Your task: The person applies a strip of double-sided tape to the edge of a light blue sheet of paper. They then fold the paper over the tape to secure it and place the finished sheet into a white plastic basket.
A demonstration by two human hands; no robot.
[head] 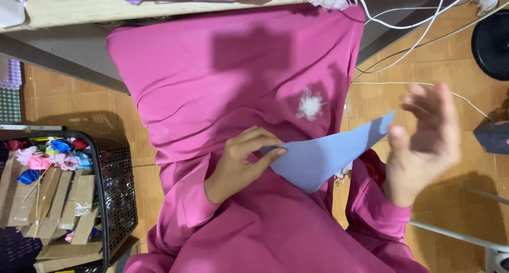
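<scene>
My left hand (245, 157) pinches one end of a light blue-grey felt sheet (326, 157) that is folded into a curved, pointed shape over my pink-clothed lap (238, 76). My right hand (424, 143) is open and blurred with motion, fingers spread, just right of the sheet's far tip; whether it touches the sheet is unclear. A small tuft of white stuffing (309, 105) lies on the pink cloth above the sheet.
A black mesh basket (119, 188) at lower left holds small fabric flowers (50, 153) and cardboard strips (58, 204). A wooden table edge (79, 10) runs along the top. White cables (419, 26) trail over the wooden floor at right, near a dark round object (492, 42).
</scene>
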